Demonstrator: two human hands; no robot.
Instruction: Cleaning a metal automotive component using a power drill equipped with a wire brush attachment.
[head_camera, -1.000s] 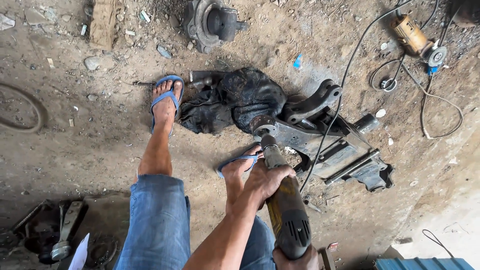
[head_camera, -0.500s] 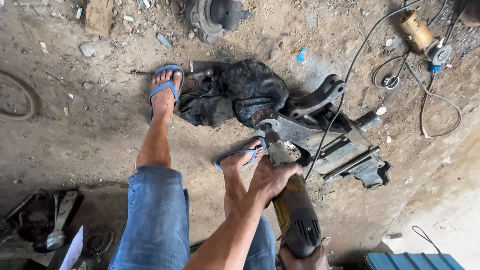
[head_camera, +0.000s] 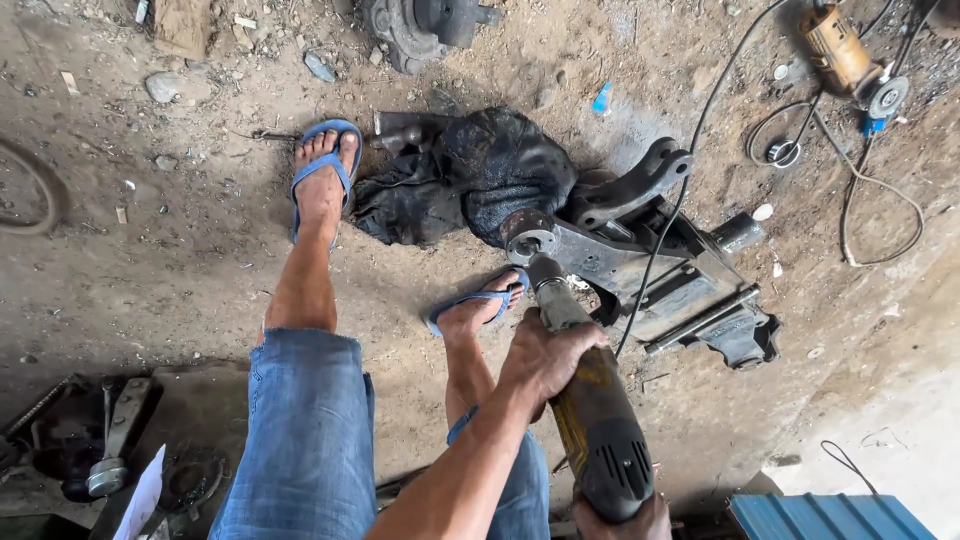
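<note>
Left hand (head_camera: 545, 355) around angle grinder (head_camera: 590, 410), disc on metal bracket (head_camera: 640, 265)

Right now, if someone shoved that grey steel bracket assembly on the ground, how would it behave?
The steel bracket assembly looks thick and cast, so probably heavy and rigid. It lies flat on dirt; likely drags, not rolls. The grinder pressing on it suggests it stays put.

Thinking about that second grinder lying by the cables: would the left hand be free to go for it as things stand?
Probably not. The left hand is wrapped around the front of the angle grinder, and the second grinder lies far off past the metal bracket.
</note>
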